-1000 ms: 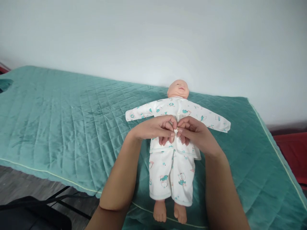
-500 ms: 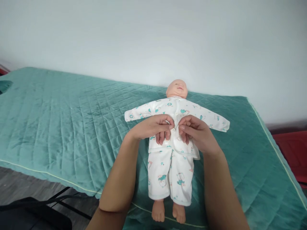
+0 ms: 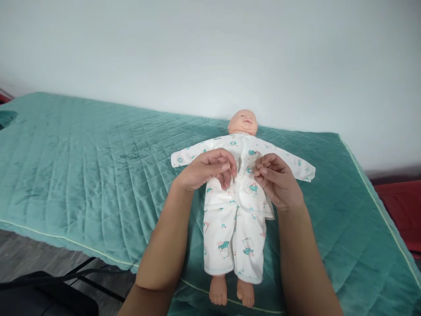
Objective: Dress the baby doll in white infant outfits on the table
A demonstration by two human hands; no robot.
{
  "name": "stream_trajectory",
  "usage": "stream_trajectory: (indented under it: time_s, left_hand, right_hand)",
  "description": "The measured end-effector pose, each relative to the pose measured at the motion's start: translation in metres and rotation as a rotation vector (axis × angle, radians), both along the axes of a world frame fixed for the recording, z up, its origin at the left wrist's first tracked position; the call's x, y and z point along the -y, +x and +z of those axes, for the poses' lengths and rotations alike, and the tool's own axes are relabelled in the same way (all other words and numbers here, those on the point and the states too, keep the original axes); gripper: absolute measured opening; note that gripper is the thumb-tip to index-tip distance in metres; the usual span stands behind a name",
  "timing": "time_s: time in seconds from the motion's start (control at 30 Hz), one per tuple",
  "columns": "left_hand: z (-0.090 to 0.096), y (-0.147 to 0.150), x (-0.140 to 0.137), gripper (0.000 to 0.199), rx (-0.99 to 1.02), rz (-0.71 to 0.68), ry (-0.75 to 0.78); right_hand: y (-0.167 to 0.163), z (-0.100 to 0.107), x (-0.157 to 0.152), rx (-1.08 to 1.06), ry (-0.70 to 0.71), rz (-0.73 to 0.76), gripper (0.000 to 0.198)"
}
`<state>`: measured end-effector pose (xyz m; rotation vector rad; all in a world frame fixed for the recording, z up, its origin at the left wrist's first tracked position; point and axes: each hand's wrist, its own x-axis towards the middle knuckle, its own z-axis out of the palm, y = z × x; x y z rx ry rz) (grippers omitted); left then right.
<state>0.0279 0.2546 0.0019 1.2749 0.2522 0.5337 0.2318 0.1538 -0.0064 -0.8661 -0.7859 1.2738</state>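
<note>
Green quilted cover runs under and way past the fingers on both sides. Doll's on its back right below them, printed white top directly under, matching pants on the near side. Left hand's half curled, thumb off the fingertips, nothing visible in it. Right hand's bunched tight, can't tell if it's got anything. Tiny button sits between both sets.
</note>
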Motion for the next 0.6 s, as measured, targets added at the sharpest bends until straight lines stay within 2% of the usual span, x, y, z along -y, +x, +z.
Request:
stream_trajectory:
  time_s: [0.13,0.4,0.6]
  left_hand:
    - [-0.005,0.008,0.0,0.022,0.146,0.168,-0.07]
    - [-0.004,0.015,-0.002,0.026,0.258,0.343,-0.234]
    - [-0.004,0.015,-0.005,0.021,0.326,0.389,-0.335]
  right_hand:
    - [0.0,-0.001,-0.001,0.035,0.006,-0.021,0.021]
    - [-0.001,0.001,-0.003,-0.002,0.012,-0.03,0.023]
    - [0.0,0.0,-0.004,0.066,0.042,-0.04,0.028]
